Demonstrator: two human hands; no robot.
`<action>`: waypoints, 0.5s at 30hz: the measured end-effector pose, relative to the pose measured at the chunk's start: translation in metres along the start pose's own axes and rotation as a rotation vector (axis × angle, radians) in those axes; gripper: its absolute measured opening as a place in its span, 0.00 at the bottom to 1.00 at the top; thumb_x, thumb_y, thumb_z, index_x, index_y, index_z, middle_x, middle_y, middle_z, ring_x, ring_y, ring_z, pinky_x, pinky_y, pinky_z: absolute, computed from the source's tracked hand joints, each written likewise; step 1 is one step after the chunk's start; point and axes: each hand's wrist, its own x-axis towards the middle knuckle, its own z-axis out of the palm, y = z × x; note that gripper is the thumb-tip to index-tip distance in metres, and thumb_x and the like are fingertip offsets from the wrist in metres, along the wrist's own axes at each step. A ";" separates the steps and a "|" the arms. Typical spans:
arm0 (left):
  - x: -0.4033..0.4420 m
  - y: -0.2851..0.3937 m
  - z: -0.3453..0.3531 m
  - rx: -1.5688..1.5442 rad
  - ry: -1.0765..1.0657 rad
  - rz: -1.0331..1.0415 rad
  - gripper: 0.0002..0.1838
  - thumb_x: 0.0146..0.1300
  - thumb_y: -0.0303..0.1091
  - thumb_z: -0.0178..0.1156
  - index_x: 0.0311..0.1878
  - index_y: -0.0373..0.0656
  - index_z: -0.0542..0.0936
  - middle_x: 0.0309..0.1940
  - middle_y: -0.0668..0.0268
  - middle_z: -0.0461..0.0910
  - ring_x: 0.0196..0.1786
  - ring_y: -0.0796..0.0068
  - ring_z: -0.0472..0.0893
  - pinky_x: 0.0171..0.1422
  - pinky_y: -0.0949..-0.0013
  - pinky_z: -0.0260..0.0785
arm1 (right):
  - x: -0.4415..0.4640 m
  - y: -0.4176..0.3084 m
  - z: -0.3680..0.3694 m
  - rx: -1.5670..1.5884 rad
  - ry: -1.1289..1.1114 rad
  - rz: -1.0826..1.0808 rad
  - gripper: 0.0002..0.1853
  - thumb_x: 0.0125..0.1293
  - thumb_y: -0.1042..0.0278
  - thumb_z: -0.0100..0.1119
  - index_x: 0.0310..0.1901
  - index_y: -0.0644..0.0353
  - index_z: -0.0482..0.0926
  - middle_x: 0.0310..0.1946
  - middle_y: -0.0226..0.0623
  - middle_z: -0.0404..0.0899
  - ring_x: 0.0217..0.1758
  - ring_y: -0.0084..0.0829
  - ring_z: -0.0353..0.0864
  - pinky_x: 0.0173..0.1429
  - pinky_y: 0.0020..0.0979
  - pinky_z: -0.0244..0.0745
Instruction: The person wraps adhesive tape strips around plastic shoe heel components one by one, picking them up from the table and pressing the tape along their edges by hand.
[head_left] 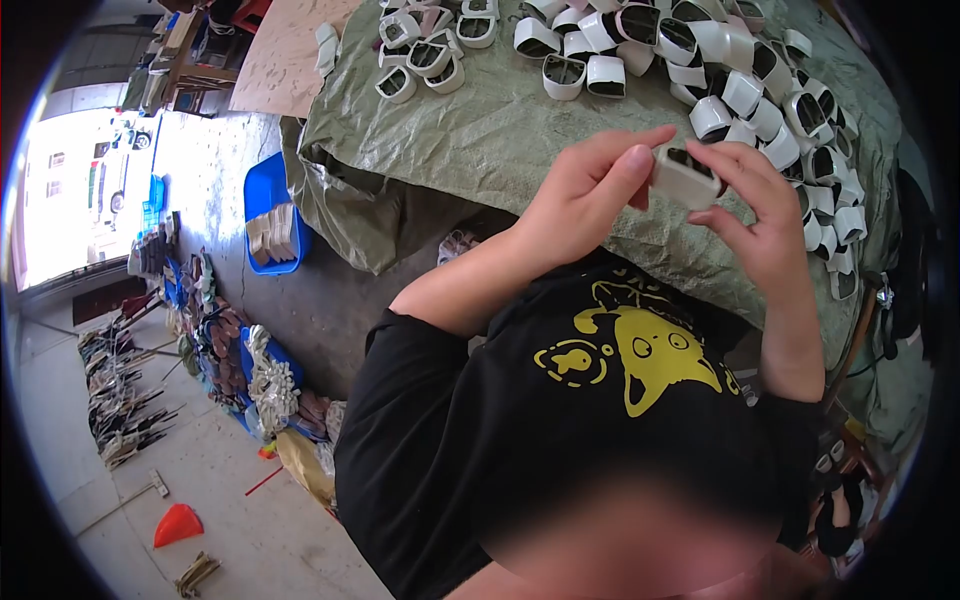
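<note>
A small white hollow piece, rounded and dark inside, is held up in front of my chest between both hands. My left hand pinches its left end between thumb and fingers. On the opposite side, the bent fingers and thumb of my right hand grip it, its opening facing up. Just beyond my hands lies a big heap of similar white hollow pieces, some showing dark openings. A smaller group of these pieces sits farther left on the green sheet.
The crinkled green sheet hangs over the near edge. A wooden board adjoins it at the left. On the floor stands a blue tub with stacked tan pieces. Bundles of material, a red dustpan and a broom lie farther left.
</note>
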 end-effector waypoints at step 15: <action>0.003 0.005 0.009 -0.035 -0.118 0.308 0.26 0.63 0.29 0.71 0.63 0.36 0.74 0.43 0.67 0.80 0.43 0.79 0.81 0.49 0.71 0.77 | 0.001 -0.003 0.001 0.096 0.072 -0.223 0.36 0.51 0.73 0.78 0.63 0.64 0.73 0.61 0.40 0.75 0.53 0.28 0.78 0.54 0.28 0.75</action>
